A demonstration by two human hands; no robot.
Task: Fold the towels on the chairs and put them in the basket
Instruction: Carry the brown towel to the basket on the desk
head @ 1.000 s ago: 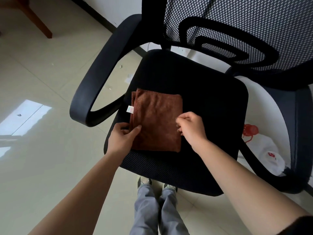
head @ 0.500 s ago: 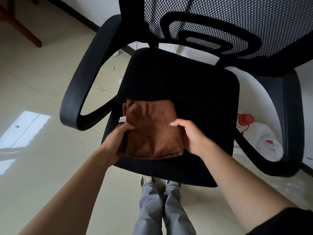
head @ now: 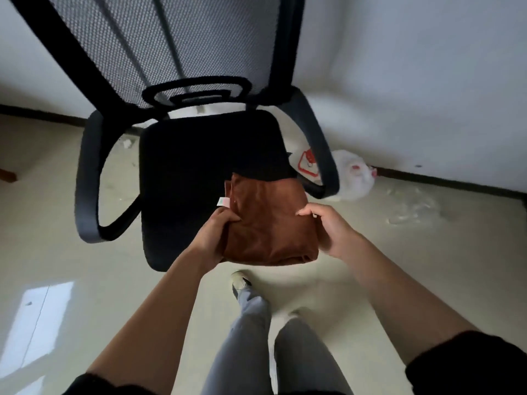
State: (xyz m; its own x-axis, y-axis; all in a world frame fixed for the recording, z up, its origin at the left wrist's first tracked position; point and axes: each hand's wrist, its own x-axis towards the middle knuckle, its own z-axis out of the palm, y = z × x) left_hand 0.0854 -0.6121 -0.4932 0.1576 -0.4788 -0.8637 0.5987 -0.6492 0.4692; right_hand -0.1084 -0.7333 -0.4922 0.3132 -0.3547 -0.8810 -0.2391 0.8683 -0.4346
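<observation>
Over the near right corner of the black chair seat [head: 194, 166], the folded brown towel [head: 271, 220] is held between both hands. The left hand [head: 212, 238] grips its left edge, thumb on top, just below a small white tag [head: 223, 201], and the right hand [head: 330, 229] clasps its right edge. Pale glossy floor tiles [head: 427, 252] meet a white wall [head: 413, 81] at a dark skirting [head: 456, 185], where a white plastic bag [head: 353, 178] with red print lies near crumpled clear plastic [head: 413, 209].
</observation>
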